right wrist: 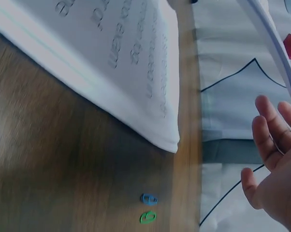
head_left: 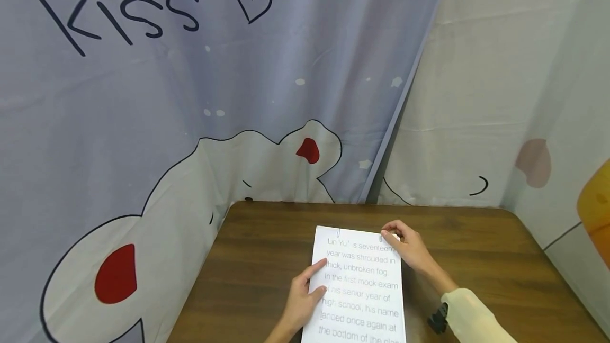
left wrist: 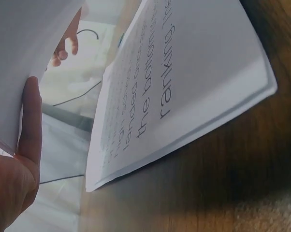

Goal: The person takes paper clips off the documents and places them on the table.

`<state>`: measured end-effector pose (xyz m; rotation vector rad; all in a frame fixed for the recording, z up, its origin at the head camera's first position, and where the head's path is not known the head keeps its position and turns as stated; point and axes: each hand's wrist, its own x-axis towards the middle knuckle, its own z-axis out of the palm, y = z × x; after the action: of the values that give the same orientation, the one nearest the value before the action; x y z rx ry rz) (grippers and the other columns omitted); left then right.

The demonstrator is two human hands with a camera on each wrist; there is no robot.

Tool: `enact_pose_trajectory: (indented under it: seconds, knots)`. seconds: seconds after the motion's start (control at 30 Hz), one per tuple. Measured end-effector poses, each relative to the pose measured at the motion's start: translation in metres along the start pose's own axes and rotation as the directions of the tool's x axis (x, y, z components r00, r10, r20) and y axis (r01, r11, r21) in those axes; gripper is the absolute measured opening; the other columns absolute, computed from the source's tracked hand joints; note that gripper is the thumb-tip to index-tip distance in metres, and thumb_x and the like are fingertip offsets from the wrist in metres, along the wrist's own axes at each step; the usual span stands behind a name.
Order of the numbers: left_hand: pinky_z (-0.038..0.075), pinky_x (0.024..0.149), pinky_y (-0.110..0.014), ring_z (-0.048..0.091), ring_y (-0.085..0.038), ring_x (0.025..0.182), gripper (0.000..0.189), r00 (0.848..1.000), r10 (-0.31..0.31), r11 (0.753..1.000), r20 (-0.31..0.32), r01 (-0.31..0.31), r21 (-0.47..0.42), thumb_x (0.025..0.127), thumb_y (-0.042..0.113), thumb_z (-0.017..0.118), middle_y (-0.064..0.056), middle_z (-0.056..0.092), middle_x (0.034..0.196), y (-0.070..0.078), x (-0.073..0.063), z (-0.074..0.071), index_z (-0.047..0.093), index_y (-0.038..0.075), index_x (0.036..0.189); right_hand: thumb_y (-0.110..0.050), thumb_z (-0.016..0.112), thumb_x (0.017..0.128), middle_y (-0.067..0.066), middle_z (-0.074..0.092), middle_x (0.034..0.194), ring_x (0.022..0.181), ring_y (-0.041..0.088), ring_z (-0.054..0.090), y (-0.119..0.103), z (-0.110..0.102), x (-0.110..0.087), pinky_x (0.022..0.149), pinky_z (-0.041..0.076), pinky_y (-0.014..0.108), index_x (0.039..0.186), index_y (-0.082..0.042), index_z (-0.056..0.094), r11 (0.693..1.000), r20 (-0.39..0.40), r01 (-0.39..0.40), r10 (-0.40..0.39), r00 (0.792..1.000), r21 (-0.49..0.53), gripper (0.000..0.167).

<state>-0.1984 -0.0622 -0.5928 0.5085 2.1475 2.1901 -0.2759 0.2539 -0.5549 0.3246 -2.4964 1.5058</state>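
Printed sheets of paper (head_left: 357,300), with paper clips (head_left: 338,233) at the top edge, are held up over the table. My left hand (head_left: 300,298) grips their left edge, thumb and a fingertip on the printed face. At the top right corner, beside another paper clip (head_left: 380,237), my right hand (head_left: 407,245) pinches the sheets between thumb and finger. Both wrist views show a thicker printed paper stack (left wrist: 203,72) lying flat beneath, apart from the raised sheets (left wrist: 34,38). In the right wrist view, the other fingers (right wrist: 267,140) spread loosely; the pinch falls outside that frame.
On the wooden table (head_left: 257,258), a blue paper clip (right wrist: 149,198) and a green paper clip (right wrist: 148,217) lie beside the stack's corner. Printed curtains (head_left: 286,68) hang behind the table and along its sides. A dark watch (head_left: 438,317) sits at my right sleeve.
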Motion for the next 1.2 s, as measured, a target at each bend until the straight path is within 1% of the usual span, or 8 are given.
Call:
enact_pose_trajectory:
  seconds: [0.2,0.37,0.5,0.6,0.77,0.97,1.1,1.2]
  knots:
    - [0.058,0.088,-0.033,0.062,-0.030,0.117,0.067,1.000,0.024,1.000,-0.007,-0.024,-0.001,0.082,-0.018,0.057,-0.019,0.046,0.148,-0.004,0.000,0.003,0.053,0.009,0.142,-0.022,0.073,0.091,0.009,0.068,0.095,0.068,0.017,0.066,-0.001,0.004,0.004,0.055,0.057,0.029,0.106,-0.007,0.068,0.996,0.048,-0.034,0.030,0.998,0.086,0.022]
    - [0.059,0.086,-0.033,0.063,-0.030,0.115,0.067,1.000,0.022,1.000,-0.011,-0.022,-0.005,0.082,-0.017,0.057,-0.018,0.047,0.148,-0.006,0.000,0.004,0.053,0.010,0.142,-0.012,0.073,0.090,0.017,0.066,0.097,0.067,0.024,0.068,-0.003,0.005,0.004,0.053,0.060,0.034,0.105,-0.005,0.066,0.976,0.096,-0.071,0.052,0.994,0.204,0.019]
    - [0.059,0.087,-0.033,0.063,-0.029,0.114,0.066,1.000,0.014,1.000,-0.013,-0.014,-0.011,0.083,-0.017,0.057,-0.018,0.047,0.148,-0.007,-0.001,0.004,0.053,0.011,0.142,-0.006,0.072,0.089,0.018,0.066,0.096,0.068,0.027,0.069,-0.004,0.005,0.004,0.053,0.061,0.037,0.105,-0.003,0.065,0.965,0.117,-0.090,0.062,0.991,0.247,0.018]
    - [0.056,0.093,-0.031,0.059,-0.030,0.121,0.067,1.000,0.019,1.000,-0.013,-0.019,-0.004,0.082,-0.018,0.056,-0.018,0.045,0.149,-0.007,-0.002,0.004,0.053,0.010,0.142,-0.004,0.071,0.088,0.018,0.067,0.094,0.067,0.028,0.070,-0.004,0.005,0.004,0.053,0.061,0.037,0.104,-0.003,0.065,0.959,0.128,-0.099,0.067,0.990,0.264,0.017]
    - [0.055,0.096,-0.030,0.057,-0.030,0.124,0.067,1.000,0.026,1.000,-0.015,-0.026,-0.002,0.082,-0.018,0.057,-0.017,0.045,0.149,-0.007,-0.002,0.004,0.053,0.009,0.142,-0.003,0.071,0.088,0.021,0.066,0.092,0.066,0.028,0.069,-0.004,0.006,0.004,0.052,0.061,0.038,0.105,0.002,0.064,0.951,0.133,-0.103,0.067,0.989,0.291,0.019]
    - [0.054,0.096,-0.030,0.057,-0.030,0.124,0.066,1.000,0.019,1.000,-0.008,-0.020,-0.008,0.082,-0.018,0.057,-0.018,0.045,0.149,-0.007,-0.002,0.005,0.053,0.009,0.142,0.000,0.069,0.089,0.022,0.065,0.092,0.066,0.024,0.068,-0.006,0.006,0.004,0.052,0.059,0.035,0.104,0.004,0.062,0.956,0.131,-0.110,0.076,0.989,0.272,0.017]
    - [0.053,0.098,-0.029,0.055,-0.033,0.126,0.065,1.000,0.026,1.000,0.004,-0.026,0.002,0.082,-0.018,0.056,-0.021,0.043,0.149,-0.006,-0.003,0.005,0.052,0.006,0.142,0.004,0.066,0.089,0.025,0.064,0.092,0.067,0.026,0.067,-0.018,0.004,0.002,0.053,0.059,0.035,0.104,0.008,0.060,0.957,0.146,-0.111,0.073,0.987,0.267,0.016]
    - [0.053,0.097,-0.029,0.055,-0.032,0.126,0.065,1.000,0.024,1.000,0.001,-0.024,0.014,0.083,-0.018,0.056,-0.020,0.044,0.149,-0.005,-0.003,0.004,0.052,0.007,0.142,0.005,0.064,0.090,0.026,0.063,0.092,0.068,0.027,0.067,-0.031,0.002,-0.001,0.054,0.059,0.035,0.103,0.010,0.059,0.959,0.157,-0.115,0.076,0.985,0.260,0.015]
